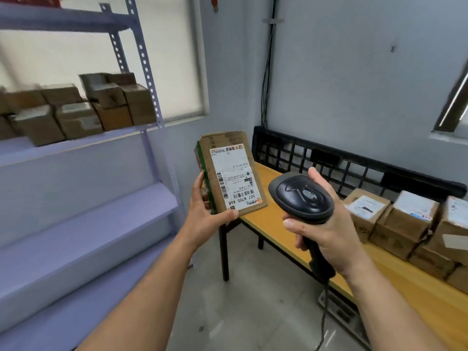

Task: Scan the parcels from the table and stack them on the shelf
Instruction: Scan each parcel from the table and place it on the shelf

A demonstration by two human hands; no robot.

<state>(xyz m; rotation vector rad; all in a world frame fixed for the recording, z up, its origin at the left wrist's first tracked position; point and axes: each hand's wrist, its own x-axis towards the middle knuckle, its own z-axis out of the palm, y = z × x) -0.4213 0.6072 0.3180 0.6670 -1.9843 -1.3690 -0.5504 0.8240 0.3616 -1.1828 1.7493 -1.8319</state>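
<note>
Nearest: my right hand (326,234) is wrapped round the handle of the barcode scanner (302,196), fingers closed on it, head up w/ its cable trailing down; my left hand (205,214) pinches the parcel (231,173) by its lower edge, thumb across the front, held upright in the air just off the table (278,224) w/ the label (234,177) facing me upside down. To scan well, I judge the scanner window should turn toward the label's barcode, parcel held steady, thumb clear of the print. Beyond: more parcels (405,219) wait at the table's right; stacked boxes (76,110) fill the mid tier of the shelf (149,72), far left.
</note>
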